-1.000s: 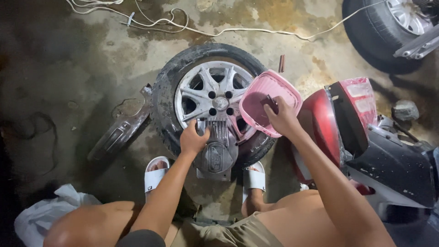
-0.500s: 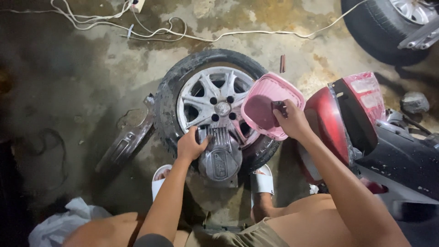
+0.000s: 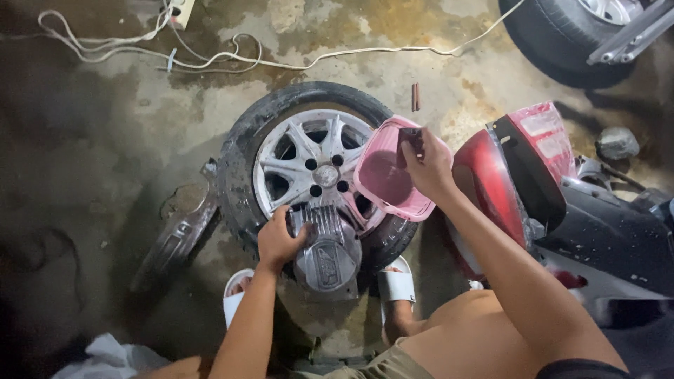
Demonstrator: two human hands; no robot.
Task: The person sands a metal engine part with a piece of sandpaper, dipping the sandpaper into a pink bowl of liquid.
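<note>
Closest to me are my own legs and my two feet in white sandals [image 3: 397,284], which stand on the stained concrete floor [image 3: 126,140] just in front of the wheel. At the lower left edge lies a crumpled white plastic bag [image 3: 105,358].

My left hand [image 3: 277,242] rests on a grey metal engine cover [image 3: 323,253] with ribs on its upper part. My fingers are closed around its left upper edge, so I grip the cover. The cover lies on the near side of a car wheel [image 3: 309,161], which is flat on the floor, with a silver spoked rim and a dirty black tyre around it.

My right hand [image 3: 428,165] is above the right side of the wheel. It holds a pink plastic basin [image 3: 386,182] by its far rim, with the fingers closed over the edge. The basin is tilted toward the wheel. A small dark thing is under my fingers at the rim, but I cannot tell what it is.

To the left of the wheel a dark curved metal part [image 3: 175,235] lies on the floor. To the right stands a red and black scooter [image 3: 554,189], very near my right arm.

Farther away a small rusty tube [image 3: 415,97] lies on the floor. Behind it white cables [image 3: 210,60] run across the floor, and another black tyre [image 3: 554,35] is in the far right corner.
</note>
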